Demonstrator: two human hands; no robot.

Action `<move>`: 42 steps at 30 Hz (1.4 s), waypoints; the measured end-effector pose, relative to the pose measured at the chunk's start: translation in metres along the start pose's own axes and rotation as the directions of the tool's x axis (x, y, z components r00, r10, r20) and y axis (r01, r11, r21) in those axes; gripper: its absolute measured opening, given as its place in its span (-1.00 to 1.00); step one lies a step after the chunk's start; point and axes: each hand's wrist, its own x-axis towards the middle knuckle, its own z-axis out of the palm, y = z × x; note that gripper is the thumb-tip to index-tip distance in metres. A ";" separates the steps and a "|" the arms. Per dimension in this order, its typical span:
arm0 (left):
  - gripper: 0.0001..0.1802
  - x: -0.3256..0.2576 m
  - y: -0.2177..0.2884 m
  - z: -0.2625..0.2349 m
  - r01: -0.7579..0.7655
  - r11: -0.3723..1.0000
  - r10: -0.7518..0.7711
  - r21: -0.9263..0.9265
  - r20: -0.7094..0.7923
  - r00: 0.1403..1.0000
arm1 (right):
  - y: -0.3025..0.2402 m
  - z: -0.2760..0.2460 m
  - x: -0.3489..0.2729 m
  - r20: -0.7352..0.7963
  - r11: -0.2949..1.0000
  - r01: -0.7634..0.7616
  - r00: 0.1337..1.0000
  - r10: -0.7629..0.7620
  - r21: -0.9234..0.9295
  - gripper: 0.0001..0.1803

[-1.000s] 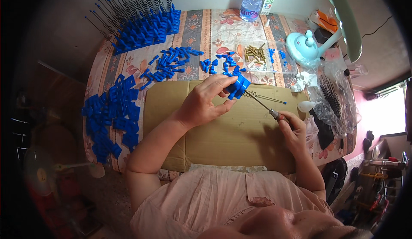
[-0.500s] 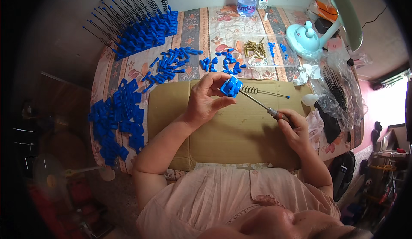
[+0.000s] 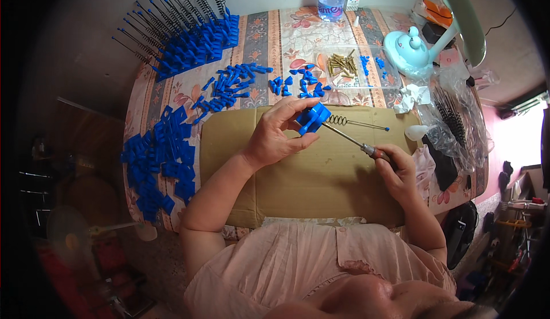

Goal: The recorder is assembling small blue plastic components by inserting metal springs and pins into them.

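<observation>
My left hand [image 3: 278, 131] pinches a blue plastic part [image 3: 313, 118] between thumb and fingers, above the cardboard sheet [image 3: 321, 187]. From that part a dark coiled wire [image 3: 339, 120] runs to the right and ends in a small blue tip [image 3: 387, 128]. Wrapped round a reddish handle, my right hand [image 3: 398, 173] grips a screwdriver [image 3: 349, 138]. Its shaft points up and left, with the tip at the right side of the blue part. Whether the tip sits in a screw there is hidden.
Finished-looking blue pieces with upright coiled wires [image 3: 195, 47] stand at the back left. Loose blue parts [image 3: 157, 161] are heaped at left, smaller ones [image 3: 232, 84] farther back. A clear tray [image 3: 372, 84] holds brass-coloured pieces. Beyond it are a lamp [image 3: 408, 49] and a water bottle [image 3: 331, 1].
The blue part has turned a little in my left hand, showing a different face. Both hands and the screwdriver have shifted only slightly.
</observation>
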 end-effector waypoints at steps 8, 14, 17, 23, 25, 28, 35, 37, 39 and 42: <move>-0.41 0.002 0.005 -0.004 0.027 1.000 -0.027 0.005 0.046 0.999 | -0.002 0.000 0.001 -0.014 1.000 0.011 1.000 -0.011 -0.021 -0.78; -0.42 -0.003 -0.004 0.001 0.006 0.997 -0.007 -0.078 -0.004 1.000 | 0.001 0.000 0.001 0.005 0.997 0.051 0.999 -0.051 -0.053 -0.77; -0.48 -0.007 -0.010 0.003 -0.006 0.985 0.005 -0.172 -0.007 1.000 | -0.004 0.000 0.002 0.042 0.985 0.116 0.993 -0.111 -0.128 -0.76; -0.58 -0.004 -0.013 0.000 -0.113 0.988 0.115 -0.103 0.019 0.993 | -0.002 0.001 0.002 0.012 0.981 0.138 0.990 -0.137 -0.135 -0.74; -0.64 -0.002 -0.012 -0.001 -0.024 0.958 0.037 -0.284 0.042 0.998 | -0.003 0.001 0.002 0.008 0.980 0.135 0.991 -0.135 -0.144 -0.74; -0.64 -0.001 -0.013 -0.008 0.060 0.924 -0.018 -0.378 0.113 0.993 | -0.002 0.001 0.003 -0.004 0.973 0.164 0.986 -0.166 -0.165 -0.70; -0.64 -0.001 -0.017 -0.004 0.144 0.908 -0.133 -0.394 0.055 0.990 | 0.002 0.006 0.000 -0.033 0.875 0.279 0.948 -0.317 -0.395 -0.55; -0.65 -0.001 -0.016 -0.004 0.160 0.914 -0.148 -0.373 0.061 0.987 | 0.003 0.003 0.003 -0.010 0.877 0.294 0.947 -0.322 -0.381 -0.55; -0.65 0.000 -0.014 -0.005 0.166 0.906 -0.148 -0.389 0.075 0.986 | 0.001 0.001 0.004 0.013 0.876 0.309 0.945 -0.328 -0.369 -0.54; -0.66 0.000 -0.010 -0.006 0.171 0.893 -0.147 -0.416 0.089 0.985 | -0.002 0.000 0.005 -0.040 0.862 0.334 0.926 -0.376 -0.381 -0.54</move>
